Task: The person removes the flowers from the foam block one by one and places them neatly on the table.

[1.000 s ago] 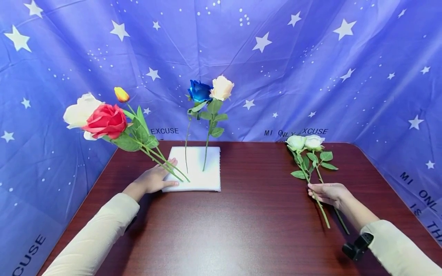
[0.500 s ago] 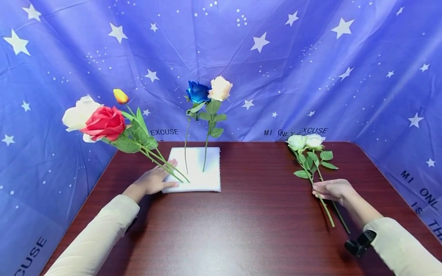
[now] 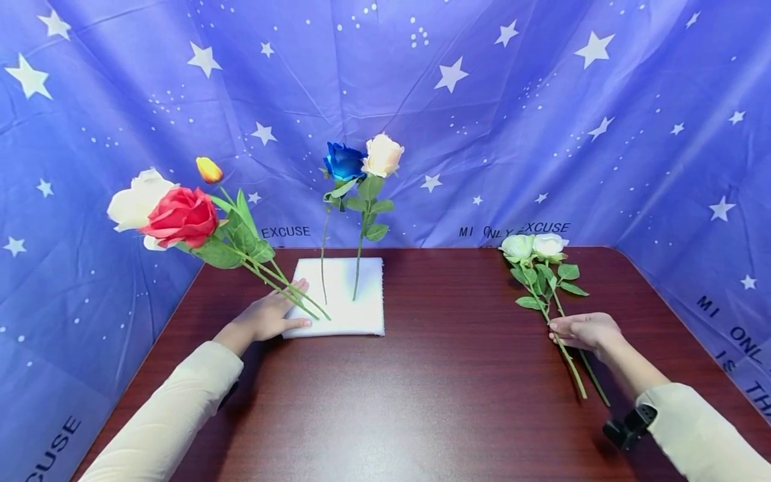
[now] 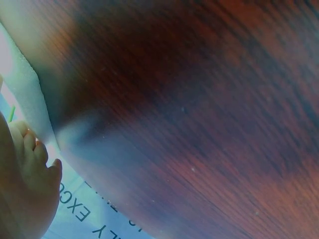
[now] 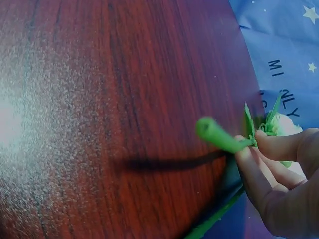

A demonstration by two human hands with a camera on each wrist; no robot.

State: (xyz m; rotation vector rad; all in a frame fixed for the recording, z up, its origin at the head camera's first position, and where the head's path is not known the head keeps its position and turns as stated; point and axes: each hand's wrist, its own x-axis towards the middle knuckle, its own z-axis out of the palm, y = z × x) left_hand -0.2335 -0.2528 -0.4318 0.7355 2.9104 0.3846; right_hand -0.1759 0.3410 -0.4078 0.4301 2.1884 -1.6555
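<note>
The fingers [image 5: 253, 173] and thumb of the right hand [image 3: 587, 333] pinch the stem of a greenish-white rose [image 3: 517, 248] on the right side of the desk [image 3: 446, 381]. Its cut end points back toward the person and, in the right wrist view, stands clear of the wood above a dark shadow. Whether its blossom touches the desk, I cannot tell. Just beside it lies a white rose [image 3: 549, 248], whose stem passes beneath the right hand; both blossoms are near the far edge.

The left hand [image 3: 265, 316] rests on the left edge of a white foam block [image 3: 364, 318], thumb and fingers spread apart. Stems stand in the block next to that hand, leaning left over it, bearing a red rose [image 3: 183, 217], a large white flower [image 3: 137, 201] and an orange-yellow tulip [image 3: 209, 170]. Farther back on the block, a blue rose [image 3: 343, 162] and a pale peach rose [image 3: 383, 155] stand nearly upright, their blossoms touching or overlapping in view.

Behind the desk hangs a blue curtain [image 3: 361, 73] with white stars and black lettering.
</note>
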